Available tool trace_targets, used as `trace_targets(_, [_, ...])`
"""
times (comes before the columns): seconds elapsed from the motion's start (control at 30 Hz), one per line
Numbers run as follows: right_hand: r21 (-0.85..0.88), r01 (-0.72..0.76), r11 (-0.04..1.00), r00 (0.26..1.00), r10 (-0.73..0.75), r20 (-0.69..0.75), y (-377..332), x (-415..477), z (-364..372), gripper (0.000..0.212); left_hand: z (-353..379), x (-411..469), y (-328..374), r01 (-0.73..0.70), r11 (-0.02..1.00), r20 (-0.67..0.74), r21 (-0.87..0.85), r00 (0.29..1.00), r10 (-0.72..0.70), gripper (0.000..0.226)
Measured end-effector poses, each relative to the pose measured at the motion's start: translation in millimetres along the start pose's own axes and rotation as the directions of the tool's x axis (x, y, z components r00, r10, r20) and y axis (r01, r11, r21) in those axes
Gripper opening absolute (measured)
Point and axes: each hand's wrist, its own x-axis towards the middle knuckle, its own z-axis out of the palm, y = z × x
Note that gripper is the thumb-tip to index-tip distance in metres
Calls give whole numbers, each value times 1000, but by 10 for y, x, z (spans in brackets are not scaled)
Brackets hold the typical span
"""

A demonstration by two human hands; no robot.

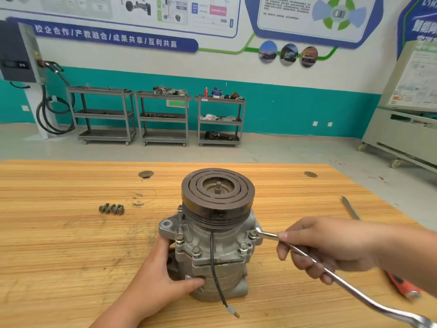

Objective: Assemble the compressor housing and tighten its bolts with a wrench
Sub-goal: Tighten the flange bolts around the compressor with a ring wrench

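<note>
Left hand (163, 278) wraps lower body of grey cast-aluminium compressor with dark grooved pulley (212, 252), steadying it upright on striped wooden table (59, 256). Right hand (324, 247), right of compressor, curls round long chrome wrench (350, 288); wrench head sits on flange bolt (252, 234) at compressor's right side. I judge bolt tightening underway. Next I'd want firm swing, housing braced against twisting. Loose rusty bolts (111, 208) lie well left of compressor.

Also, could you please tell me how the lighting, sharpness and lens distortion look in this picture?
Head view: even, soft light, only faint shadow under the compressor on the table; wide-angle distortion bows the wall's teal band; bright glare runs along the wrench; the wrench's near end and the orange screwdriver handle at lower right are blurred.
</note>
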Motion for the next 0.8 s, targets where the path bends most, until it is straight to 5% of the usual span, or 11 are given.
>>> trace_targets(0.07, [114, 73, 991, 997, -71, -22, 90, -15, 77, 27, 0, 3, 4, -1, 1000, -4, 7, 1000, 1, 89])
trace_targets(0.27, [93, 161, 983, 986, -157, -50, 238, -133, 23, 24, -6, 20, 12, -2, 1000, -6, -9, 1000, 2, 93])
trace_targets(0.47, [-275, 224, 935, 968, -247, -49, 117, -231, -161, 17, -7, 20, -15, 8, 1000, 0, -5, 1000, -8, 92])
trace_targets(0.7, [243, 91, 966, 975, -136, 176, 78, -81, 35, 29, -14, 13, 15, 7, 1000, 6, -6, 1000, -7, 90])
trace_targets(0.8, [245, 85, 966, 976, -130, 174, 36, -61, 85, 17, -13, 9, 29, 1, 1000, 5, -12, 1000, -1, 91])
